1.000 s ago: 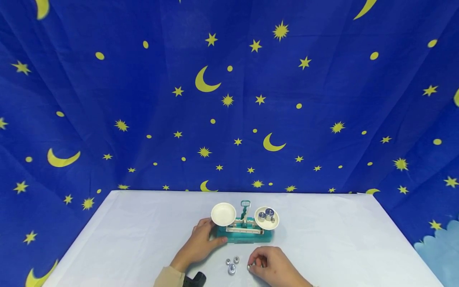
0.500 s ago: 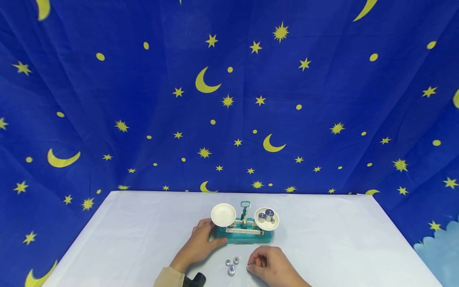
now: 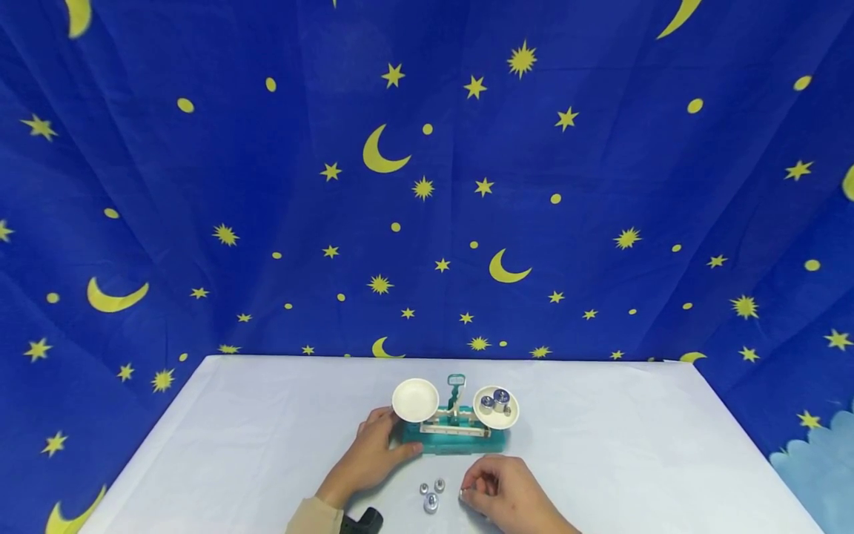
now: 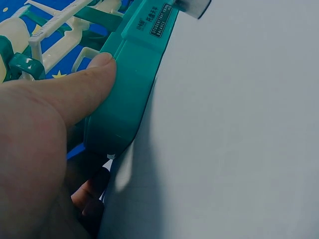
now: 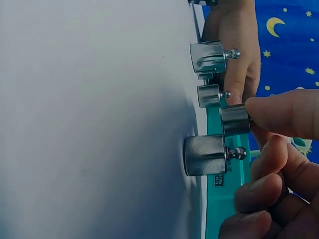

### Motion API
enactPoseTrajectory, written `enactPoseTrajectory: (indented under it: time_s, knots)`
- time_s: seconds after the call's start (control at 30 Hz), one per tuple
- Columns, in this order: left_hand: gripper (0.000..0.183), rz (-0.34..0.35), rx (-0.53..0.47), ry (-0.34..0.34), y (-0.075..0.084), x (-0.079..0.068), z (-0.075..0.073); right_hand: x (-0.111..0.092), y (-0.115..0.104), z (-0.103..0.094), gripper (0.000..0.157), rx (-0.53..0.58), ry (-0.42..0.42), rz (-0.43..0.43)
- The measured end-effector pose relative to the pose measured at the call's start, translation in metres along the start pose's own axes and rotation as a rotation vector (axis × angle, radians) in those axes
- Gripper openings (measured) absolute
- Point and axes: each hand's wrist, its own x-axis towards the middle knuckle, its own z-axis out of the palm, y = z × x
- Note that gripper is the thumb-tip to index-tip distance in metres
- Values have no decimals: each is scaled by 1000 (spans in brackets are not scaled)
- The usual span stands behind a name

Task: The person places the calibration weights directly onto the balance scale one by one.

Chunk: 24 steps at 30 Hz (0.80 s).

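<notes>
My left hand (image 3: 373, 452) grips the left end of a teal balance scale (image 3: 454, 443). In the left wrist view the thumb (image 4: 94, 82) presses on top of the base, with other fingers low beyond its end. My right hand (image 3: 508, 491) pinches a small silver weight (image 5: 235, 119) between thumb and finger, raised off the table in the right wrist view. A larger knobbed weight (image 5: 204, 155) stands close beside it, hidden behind the hand in the head view. Several weights sit in the scale's right white pan (image 3: 514, 421); the left pan (image 3: 416, 400) is bare.
Three more knobbed weights stand between the hands: a larger one (image 3: 431, 503) nearest the front, with two smaller ones (image 3: 439, 484) behind. A white cloth covers the table (image 3: 634, 445). Blue fabric (image 3: 600, 185) with yellow stars and moons hangs behind and at the sides.
My right hand's fingertips have risen very slightly with the small weight between them. The left hand, the scale and the other weights keep their places.
</notes>
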Motion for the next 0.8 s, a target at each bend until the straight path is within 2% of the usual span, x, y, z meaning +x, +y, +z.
enactPoseTrajectory:
  time_s: [0.53, 0.8]
  knots:
    - [79, 3, -3, 15, -1, 0, 1, -3, -4, -6, 4, -26, 75, -117]
    - [79, 7, -3, 9, -1, 0, 1, -4, -7, -8, 6, -3, 98, -93]
